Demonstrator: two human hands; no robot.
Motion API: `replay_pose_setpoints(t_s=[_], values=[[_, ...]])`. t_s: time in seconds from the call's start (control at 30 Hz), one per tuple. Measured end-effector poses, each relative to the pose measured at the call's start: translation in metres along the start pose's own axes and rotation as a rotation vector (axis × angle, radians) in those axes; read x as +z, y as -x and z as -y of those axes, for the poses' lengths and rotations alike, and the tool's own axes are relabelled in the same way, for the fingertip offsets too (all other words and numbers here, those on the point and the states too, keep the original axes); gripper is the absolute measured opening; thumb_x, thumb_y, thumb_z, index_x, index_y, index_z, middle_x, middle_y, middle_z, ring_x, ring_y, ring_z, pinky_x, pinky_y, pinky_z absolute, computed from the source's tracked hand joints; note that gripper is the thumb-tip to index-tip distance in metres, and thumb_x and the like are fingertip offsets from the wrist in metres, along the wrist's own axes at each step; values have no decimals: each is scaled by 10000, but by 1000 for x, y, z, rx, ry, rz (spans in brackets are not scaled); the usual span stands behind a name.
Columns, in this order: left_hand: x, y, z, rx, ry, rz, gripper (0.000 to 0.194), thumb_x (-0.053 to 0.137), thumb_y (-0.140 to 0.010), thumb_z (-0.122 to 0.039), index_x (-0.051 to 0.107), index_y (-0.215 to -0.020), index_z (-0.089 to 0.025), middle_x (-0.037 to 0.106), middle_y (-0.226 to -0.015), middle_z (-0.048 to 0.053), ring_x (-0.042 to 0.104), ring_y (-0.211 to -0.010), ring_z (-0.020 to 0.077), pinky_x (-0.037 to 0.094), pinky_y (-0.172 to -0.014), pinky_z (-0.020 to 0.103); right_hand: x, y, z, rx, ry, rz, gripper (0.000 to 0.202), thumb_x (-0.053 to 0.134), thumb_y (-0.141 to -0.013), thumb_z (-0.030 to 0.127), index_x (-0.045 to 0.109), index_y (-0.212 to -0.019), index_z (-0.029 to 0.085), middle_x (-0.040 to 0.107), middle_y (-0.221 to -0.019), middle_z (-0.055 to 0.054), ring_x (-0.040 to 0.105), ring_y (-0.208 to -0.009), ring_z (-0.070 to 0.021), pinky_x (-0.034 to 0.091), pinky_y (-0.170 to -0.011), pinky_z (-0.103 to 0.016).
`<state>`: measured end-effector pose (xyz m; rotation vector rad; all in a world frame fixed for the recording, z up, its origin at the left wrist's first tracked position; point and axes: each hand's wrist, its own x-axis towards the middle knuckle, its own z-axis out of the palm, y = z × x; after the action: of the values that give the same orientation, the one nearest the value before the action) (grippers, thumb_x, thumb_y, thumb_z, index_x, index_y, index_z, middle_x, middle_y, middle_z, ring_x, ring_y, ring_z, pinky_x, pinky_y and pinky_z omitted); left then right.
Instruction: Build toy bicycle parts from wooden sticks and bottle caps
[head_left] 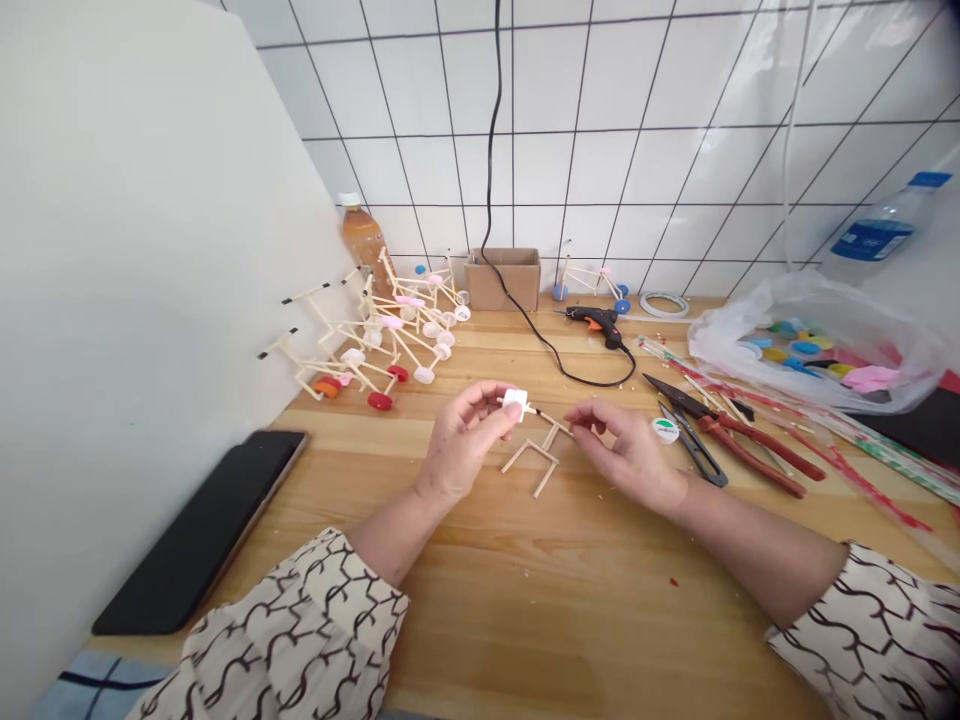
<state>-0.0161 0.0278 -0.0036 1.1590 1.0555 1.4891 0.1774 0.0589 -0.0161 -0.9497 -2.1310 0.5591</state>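
Between the thumb and fingers of my left hand is a small white squarish piece; what it is made of I cannot make out. Just to its right is the black-tipped end of a stick frame, built from thin wooden sticks with a forked part pointing toward me. The thumb and fingertips of my right hand close on the other end of the frame's crossbar. A white bottle cap with a green mark lies to the right of that hand.
Several stick models with cap wheels crowd the left. A glue gun with its cord and a cardboard box sit at the back. Red-handled shears, small snips and a plastic bag of caps lie right; a phone left.
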Motion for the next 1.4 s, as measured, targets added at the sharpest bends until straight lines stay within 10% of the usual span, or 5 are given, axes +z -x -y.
replay_pose_setpoints(t_s=[0.5,0.83,1.13,1.4], values=[[-6,-2,1,-87,4,-2,173,687,-719,-262,632,-847,-160,630,-734,-6,531,-597,77,426,-560,184,3,-7,-9,13,630,266,116,502,-804,216,585,-743,163,611,-783,-83,565,-740,-221,403,-650,-310],[-7,-1,1,-130,-2,11,207,699,-717,-271,636,-875,-154,650,-798,21,555,-658,100,441,-595,203,6,-9,-8,74,613,268,139,472,-799,162,564,-695,170,627,-720,-69,569,-663,-200,387,-603,-293],[-6,2,-7,-122,-82,24,205,670,-724,-279,617,-891,-171,638,-806,18,559,-675,116,446,-607,217,-10,-17,-21,252,300,-71,124,473,-818,270,529,-735,197,613,-629,-27,551,-538,-163,399,-519,-273],[7,13,-7,13,-562,295,140,609,-695,-178,594,-833,-157,604,-729,25,523,-642,136,437,-606,250,-33,-33,-18,431,-223,-304,211,570,-753,382,531,-699,182,512,-533,28,485,-478,-117,393,-460,-236]])
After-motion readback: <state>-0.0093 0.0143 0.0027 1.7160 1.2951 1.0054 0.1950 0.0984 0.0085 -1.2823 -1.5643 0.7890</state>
